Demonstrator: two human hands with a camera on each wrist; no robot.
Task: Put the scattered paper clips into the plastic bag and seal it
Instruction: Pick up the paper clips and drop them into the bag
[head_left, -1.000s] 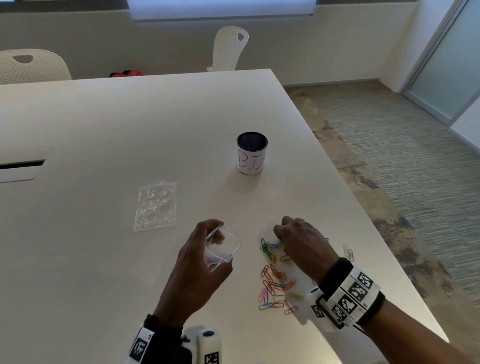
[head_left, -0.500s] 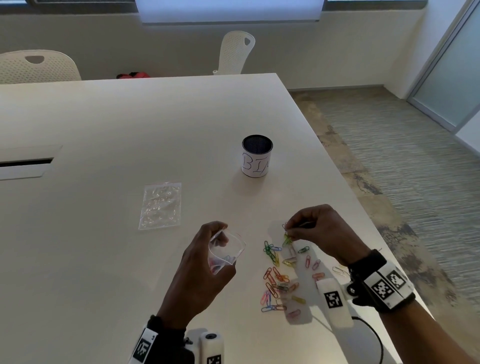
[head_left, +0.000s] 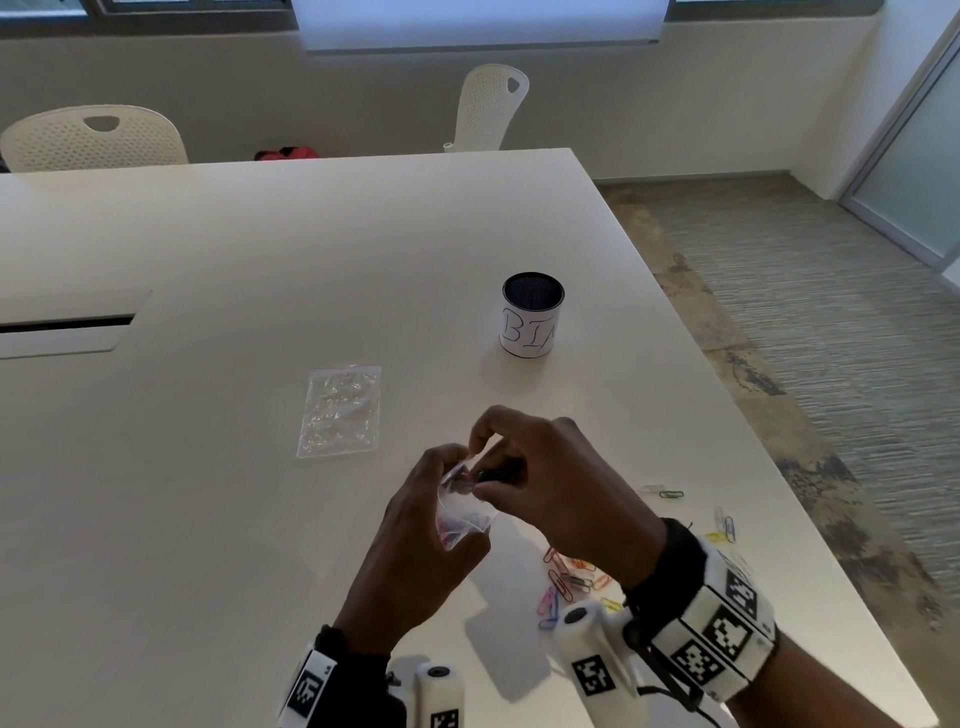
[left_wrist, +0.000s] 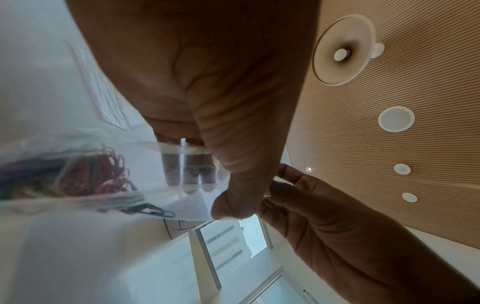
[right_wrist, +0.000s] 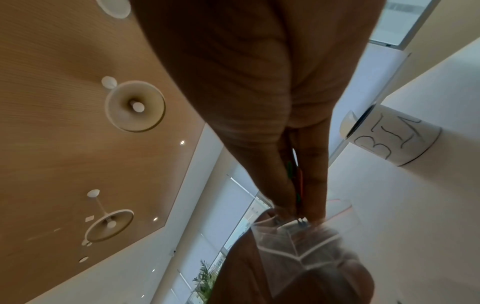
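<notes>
White counter (head_left: 260, 270), near right: left hand (head_left: 415, 551) holds open plastic bag (head_left: 462, 514), partly filled; right hand (head_left: 545, 483) pinches paper clips (right_wrist: 296, 174) at its mouth; loose clips (head_left: 566, 584) remain; unsealed.

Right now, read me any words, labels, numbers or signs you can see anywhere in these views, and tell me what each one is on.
"BIN", handwritten in dark marker on the white paper wrap of the dark mesh cup on the white table; the last letter is partly turned out of sight in the head view and clearer in the right wrist view.
The black-and-white square markers on the wristbands are patterns, not text.
Nothing else is readable.
</notes>
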